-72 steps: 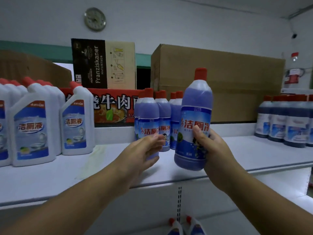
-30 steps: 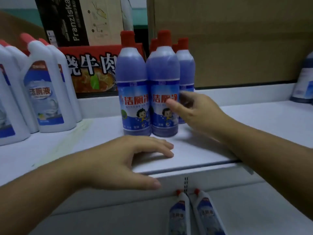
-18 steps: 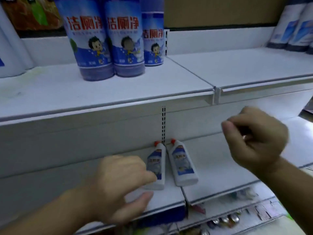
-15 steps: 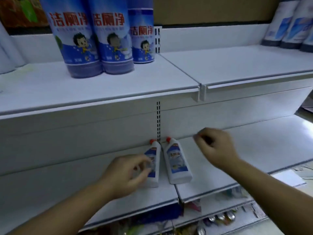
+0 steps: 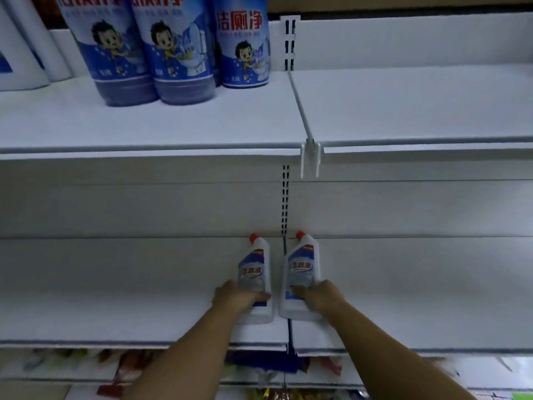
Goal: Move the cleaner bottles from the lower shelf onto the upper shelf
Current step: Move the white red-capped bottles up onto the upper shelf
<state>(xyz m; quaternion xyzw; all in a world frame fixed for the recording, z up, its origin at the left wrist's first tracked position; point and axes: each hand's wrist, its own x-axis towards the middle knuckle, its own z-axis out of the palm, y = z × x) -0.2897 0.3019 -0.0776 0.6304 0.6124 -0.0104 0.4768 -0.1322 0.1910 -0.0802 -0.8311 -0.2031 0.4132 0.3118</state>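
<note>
Two white cleaner bottles with red caps stand side by side on the lower shelf (image 5: 115,284). My left hand (image 5: 236,297) grips the left white bottle (image 5: 256,272) low on its body. Around the lower part of the right white bottle (image 5: 302,267) my right hand (image 5: 323,295) holds on. Both bottles rest on the shelf. On the upper shelf (image 5: 403,111) stand three purple cleaner bottles (image 5: 178,53) in a tight group at the left.
White bottles (image 5: 26,53) stand at the far left of the upper shelf. A white divider rail (image 5: 300,105) splits the upper shelf, with bare shelf to its right. Below the lower shelf lie colourful packaged goods (image 5: 259,368).
My view dropped from the upper shelf to the lower one. Both hands came down and forward and took hold of the two white bottles.
</note>
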